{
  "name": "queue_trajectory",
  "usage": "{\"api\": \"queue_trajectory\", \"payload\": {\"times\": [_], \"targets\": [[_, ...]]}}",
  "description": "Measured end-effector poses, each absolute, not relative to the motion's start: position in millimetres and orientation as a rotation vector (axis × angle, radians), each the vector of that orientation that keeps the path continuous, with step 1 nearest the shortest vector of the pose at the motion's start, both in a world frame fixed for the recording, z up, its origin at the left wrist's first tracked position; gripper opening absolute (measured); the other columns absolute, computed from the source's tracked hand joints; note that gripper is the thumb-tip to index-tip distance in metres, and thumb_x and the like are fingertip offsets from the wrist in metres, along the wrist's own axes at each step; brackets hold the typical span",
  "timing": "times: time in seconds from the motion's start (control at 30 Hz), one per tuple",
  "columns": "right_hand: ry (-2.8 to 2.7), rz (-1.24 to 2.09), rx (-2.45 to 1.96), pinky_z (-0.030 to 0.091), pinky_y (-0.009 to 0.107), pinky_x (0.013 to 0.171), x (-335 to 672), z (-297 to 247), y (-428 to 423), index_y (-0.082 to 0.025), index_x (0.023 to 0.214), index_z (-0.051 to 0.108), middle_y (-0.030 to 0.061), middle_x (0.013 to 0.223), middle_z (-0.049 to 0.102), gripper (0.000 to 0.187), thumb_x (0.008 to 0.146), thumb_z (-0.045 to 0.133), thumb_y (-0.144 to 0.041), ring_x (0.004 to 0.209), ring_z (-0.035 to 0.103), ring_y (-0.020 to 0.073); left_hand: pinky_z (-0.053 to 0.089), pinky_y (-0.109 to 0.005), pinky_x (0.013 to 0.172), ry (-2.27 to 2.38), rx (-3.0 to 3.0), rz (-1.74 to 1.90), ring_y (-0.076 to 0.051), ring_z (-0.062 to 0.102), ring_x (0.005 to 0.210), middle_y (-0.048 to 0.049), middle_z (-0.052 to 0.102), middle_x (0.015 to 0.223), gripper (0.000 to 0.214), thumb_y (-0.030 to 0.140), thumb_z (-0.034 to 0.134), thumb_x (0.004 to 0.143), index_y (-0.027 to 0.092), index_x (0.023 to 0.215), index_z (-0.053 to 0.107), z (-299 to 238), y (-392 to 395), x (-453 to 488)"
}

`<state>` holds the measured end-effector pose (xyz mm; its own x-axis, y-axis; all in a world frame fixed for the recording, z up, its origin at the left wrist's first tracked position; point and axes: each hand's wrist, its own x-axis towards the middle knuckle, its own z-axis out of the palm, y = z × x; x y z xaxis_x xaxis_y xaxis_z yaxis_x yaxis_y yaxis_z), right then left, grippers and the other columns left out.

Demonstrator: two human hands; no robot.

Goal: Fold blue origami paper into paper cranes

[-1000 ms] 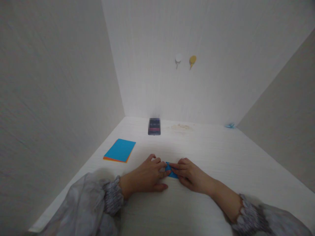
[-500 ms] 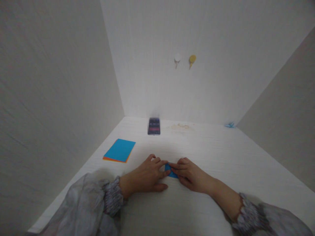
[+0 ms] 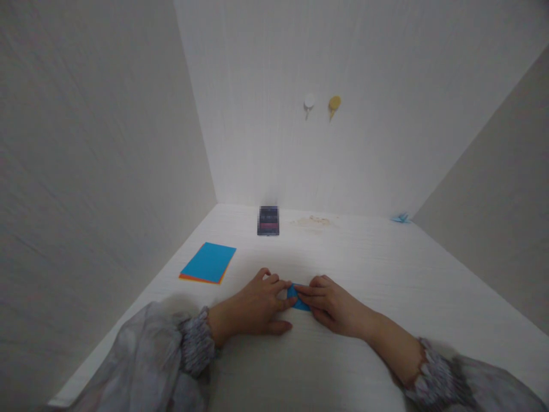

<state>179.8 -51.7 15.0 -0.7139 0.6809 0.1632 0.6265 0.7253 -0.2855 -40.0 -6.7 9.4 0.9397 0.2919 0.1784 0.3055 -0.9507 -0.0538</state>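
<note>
Likely light, easily creased and best held by the edges, folded blue paper [image 3: 302,305] is touched on the counter [image 3: 369,252] by the left hand [image 3: 263,306], fingers [image 3: 285,305] spread; any pinch by the right hand [image 3: 332,305] cannot be told

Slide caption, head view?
Left hand and right hand touching small blue paper on white tabletop, stacked sheets at left.

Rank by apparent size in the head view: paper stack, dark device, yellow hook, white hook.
1. Paper stack
2. Dark device
3. Yellow hook and white hook: too alike to rank.
</note>
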Motion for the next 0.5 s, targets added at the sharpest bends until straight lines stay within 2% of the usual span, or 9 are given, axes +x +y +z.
{"api": "queue_trajectory", "payload": {"times": [0.5], "targets": [[-2.746, 0.189, -0.969, 0.036, 0.038, 0.079, 183.5, 14.9, -52.6, -0.015, 0.115, 0.05, 0.0092, 0.121, 0.052, 0.04, 0.076, 0.044, -0.013, 0.091, 0.047, 0.0206, 0.023, -0.048, 0.087, -0.454, -3.023, -0.228, -0.026, 0.046, 0.094, -0.0097, 0.046, 0.121, 0.049, 0.053, 0.042, 0.078, 0.024, 0.116, 0.048, 16.4, -8.9, -39.0]]}}
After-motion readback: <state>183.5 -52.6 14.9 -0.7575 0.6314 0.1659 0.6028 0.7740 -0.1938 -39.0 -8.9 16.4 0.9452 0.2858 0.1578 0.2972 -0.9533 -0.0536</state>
